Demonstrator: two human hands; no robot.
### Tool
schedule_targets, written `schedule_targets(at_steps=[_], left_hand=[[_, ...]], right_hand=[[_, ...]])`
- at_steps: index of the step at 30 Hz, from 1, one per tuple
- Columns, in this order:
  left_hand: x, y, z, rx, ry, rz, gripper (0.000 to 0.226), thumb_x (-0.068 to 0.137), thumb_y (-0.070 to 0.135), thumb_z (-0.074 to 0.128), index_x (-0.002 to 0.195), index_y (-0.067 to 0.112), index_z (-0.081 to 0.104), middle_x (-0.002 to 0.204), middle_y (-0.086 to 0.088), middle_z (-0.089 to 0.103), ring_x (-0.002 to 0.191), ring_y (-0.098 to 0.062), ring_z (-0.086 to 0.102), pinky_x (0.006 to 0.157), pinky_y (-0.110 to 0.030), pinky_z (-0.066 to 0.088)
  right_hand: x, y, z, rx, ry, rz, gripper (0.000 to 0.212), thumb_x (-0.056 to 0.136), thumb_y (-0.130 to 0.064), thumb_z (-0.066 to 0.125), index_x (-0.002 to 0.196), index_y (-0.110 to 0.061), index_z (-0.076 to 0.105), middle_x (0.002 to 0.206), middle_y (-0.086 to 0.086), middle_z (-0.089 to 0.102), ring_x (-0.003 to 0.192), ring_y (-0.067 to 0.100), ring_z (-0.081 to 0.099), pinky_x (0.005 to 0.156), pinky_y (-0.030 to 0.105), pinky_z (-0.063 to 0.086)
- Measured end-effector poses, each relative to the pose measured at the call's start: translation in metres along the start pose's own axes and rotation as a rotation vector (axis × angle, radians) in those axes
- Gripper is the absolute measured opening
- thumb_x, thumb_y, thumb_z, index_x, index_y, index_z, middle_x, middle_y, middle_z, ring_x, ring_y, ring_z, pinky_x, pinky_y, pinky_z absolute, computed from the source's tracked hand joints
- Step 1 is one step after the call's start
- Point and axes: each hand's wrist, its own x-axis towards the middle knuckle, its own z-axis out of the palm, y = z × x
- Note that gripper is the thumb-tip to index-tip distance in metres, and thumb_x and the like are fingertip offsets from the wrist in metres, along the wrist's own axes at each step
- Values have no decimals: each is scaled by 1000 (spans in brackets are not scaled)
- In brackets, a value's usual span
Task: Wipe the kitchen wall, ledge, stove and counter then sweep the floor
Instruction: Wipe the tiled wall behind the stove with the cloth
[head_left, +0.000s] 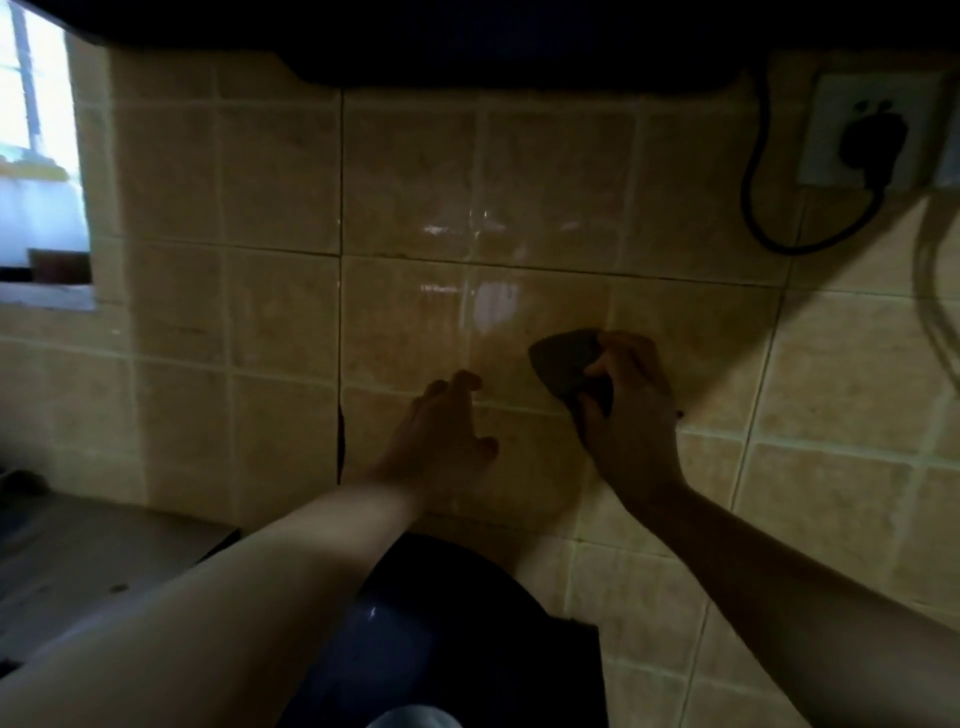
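The beige tiled kitchen wall (405, 171) fills the view, with a wet shine near its middle. My right hand (631, 410) grips a dark grey cloth (563, 364) and holds it against the tiles right of centre. My left hand (441, 436) rests on the wall just left of it, fingers spread and holding nothing. A steel stove top (78, 561) shows at the lower left in shadow.
A dark round pot or appliance (441, 623) stands directly below my arms. A white wall socket (878, 130) with a black plug and looping cord sits at the upper right. A dark hood edge (467, 47) runs along the top. A bright window (36, 130) is at the far left.
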Motion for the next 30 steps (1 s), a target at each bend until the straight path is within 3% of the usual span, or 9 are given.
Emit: schedule_targets(at_steps=[6,10,13,16,20,23,25,30], left_hand=[[36,-7,6,52,66,107,66,86,20,64,142,23,29,141,-2,33,122,-26,42,95,-41,46],[46,-16,15,152,114,200,71,83,22,67,143,20,29,145,-1,29,131,-22,29,101,-40,40],[55,-20,13,177,185,229,76,80,23,68,144,21,27,146,0,27,132,-24,26,103,-43,38],[66,-16,6,204,255,292,80,79,22,68,146,24,24,149,1,25,134,-24,23,105,-42,36],[77,-1,-9,217,350,350,83,79,22,70,147,24,23,150,3,21,134,-24,20,103,-42,38],[86,3,-19,206,415,372,82,77,15,69,146,23,26,150,3,21,134,-24,20,101,-40,39],[90,-1,-20,212,439,356,81,76,13,70,144,22,28,149,2,23,133,-25,21,98,-38,40],[91,-23,-14,247,444,375,78,73,11,71,141,23,33,146,-1,29,130,-30,29,93,-38,41]], right_hand=[[38,30,18,-174,99,-115,29,76,5,66,104,1,60,130,25,46,120,40,46,95,43,46],[13,65,40,-586,11,-260,60,80,-19,66,132,-2,43,142,26,38,128,44,38,105,55,29],[8,75,40,-754,13,-382,69,80,-22,70,136,-1,35,145,25,29,132,42,29,107,57,20],[29,74,34,-697,110,-367,61,85,-13,63,138,2,36,147,24,30,135,39,26,110,50,19],[90,65,15,-608,265,-161,55,88,-11,60,137,5,41,141,28,40,129,44,38,102,49,37],[112,56,21,-492,356,-85,57,90,-10,56,142,3,34,146,26,33,134,42,31,105,48,34],[94,52,44,-460,347,-172,57,93,-20,48,144,-2,28,149,25,28,136,40,28,106,50,32],[22,56,81,-560,23,-621,54,90,-21,38,141,-7,28,149,15,26,138,32,24,110,47,29]])
